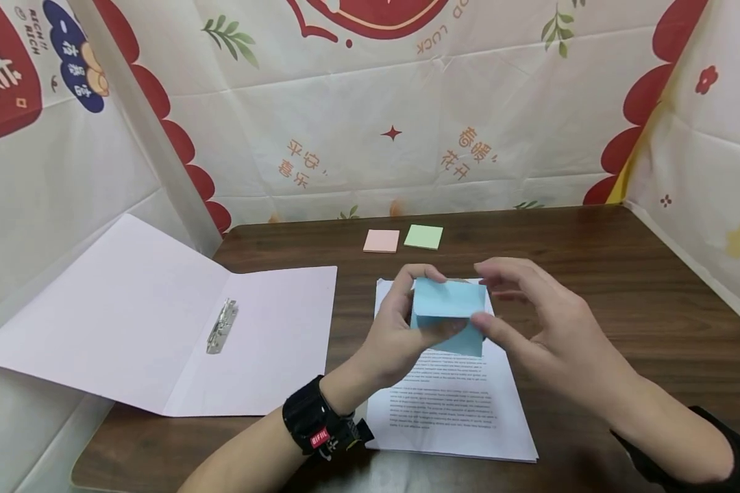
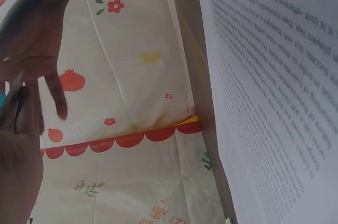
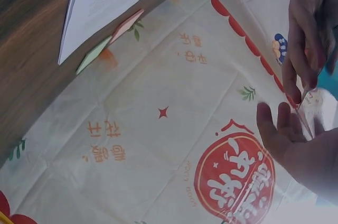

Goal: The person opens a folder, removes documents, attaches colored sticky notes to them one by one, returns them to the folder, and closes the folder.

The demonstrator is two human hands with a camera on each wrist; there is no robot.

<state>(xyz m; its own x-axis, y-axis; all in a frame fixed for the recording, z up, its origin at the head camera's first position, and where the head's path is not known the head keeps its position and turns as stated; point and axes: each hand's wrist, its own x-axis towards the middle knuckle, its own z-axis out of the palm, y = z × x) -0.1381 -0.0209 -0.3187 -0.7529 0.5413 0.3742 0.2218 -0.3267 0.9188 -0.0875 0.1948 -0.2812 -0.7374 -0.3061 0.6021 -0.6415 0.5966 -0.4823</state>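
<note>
My left hand (image 1: 395,335) holds a light blue sticky note pad (image 1: 449,298) above the printed sheets, its thumb across the front and fingers behind. A horizontal edge runs across the blue paper, with another blue part (image 1: 469,342) below it. To the right, my right hand (image 1: 545,329) has its thumb tip at the pad's right edge, the other fingers spread apart from the thumb. In the left wrist view, only a sliver of the blue pad (image 2: 2,100) shows beside the left hand (image 2: 21,155). The right wrist view has the right hand (image 3: 301,150) below the left hand (image 3: 309,34).
A stack of printed sheets (image 1: 444,418) lies under the hands. An open white folder (image 1: 284,342) with a metal clip (image 1: 223,326) is on the left. Pink sticky notes (image 1: 381,241) and green sticky notes (image 1: 423,237) lie at the back, before a patterned curtain (image 1: 370,96).
</note>
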